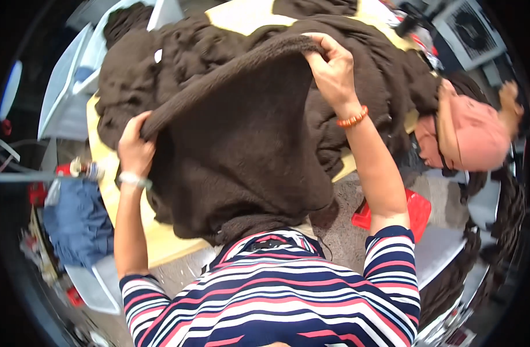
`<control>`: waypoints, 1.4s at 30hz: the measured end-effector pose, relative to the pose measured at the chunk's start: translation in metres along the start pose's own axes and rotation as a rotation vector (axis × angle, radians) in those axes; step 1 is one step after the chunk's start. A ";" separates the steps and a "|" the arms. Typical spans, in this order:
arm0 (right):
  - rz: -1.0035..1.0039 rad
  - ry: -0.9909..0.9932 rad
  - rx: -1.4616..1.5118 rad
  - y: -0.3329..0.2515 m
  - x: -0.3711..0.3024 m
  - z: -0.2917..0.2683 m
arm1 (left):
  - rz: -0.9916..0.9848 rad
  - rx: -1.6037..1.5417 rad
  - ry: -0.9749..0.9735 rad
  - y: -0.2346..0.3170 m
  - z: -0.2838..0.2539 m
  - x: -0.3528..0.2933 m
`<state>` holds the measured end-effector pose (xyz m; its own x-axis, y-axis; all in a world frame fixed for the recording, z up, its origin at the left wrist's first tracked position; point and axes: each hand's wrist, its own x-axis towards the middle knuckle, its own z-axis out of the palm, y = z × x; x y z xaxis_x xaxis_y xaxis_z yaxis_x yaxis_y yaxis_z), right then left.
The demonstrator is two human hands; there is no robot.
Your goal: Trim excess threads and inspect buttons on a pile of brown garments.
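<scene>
A dark brown piece of fleece cloth [236, 144] hangs stretched between my two hands, its upper edge slanting up to the right. My left hand [136, 146] is closed round the lower left end of that edge. The other end is pinched in my right hand [334, 72], with thumb and fingers pressed together. Below, the cloth drapes down to my waist. Whether it is a finished garment, I cannot tell. Just beyond it lies a heap of the same brown fleece [178, 49], with a small white tag [158, 56] on it.
The fleece heap covers much of a yellow table [167, 240]. At the right, a person in pink [479, 136] has a hand [447, 89] by the heap. Beside my right arm is a red plastic item [415, 211]. Blue cloth [80, 222] lies to the left, near pale plastic bins [65, 87].
</scene>
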<state>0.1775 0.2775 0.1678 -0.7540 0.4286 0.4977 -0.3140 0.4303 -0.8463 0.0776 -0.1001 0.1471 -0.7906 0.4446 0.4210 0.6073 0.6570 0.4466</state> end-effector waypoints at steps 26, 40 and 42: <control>0.623 -1.088 0.149 -0.021 -0.233 0.017 | -0.251 -0.546 -0.437 0.068 0.061 -0.256; 0.182 -1.172 -0.226 -0.061 -0.157 -0.033 | -0.649 -1.243 -0.161 0.097 -0.066 -0.213; 0.127 -1.152 -0.162 -0.069 -0.146 -0.038 | -0.689 -1.283 -0.144 0.097 -0.067 -0.225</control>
<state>0.3311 0.2159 0.1605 -0.8781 -0.4616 -0.1255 -0.1839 0.5679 -0.8023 0.3200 -0.1773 0.1486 -0.9011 0.3798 -0.2093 -0.2964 -0.1870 0.9366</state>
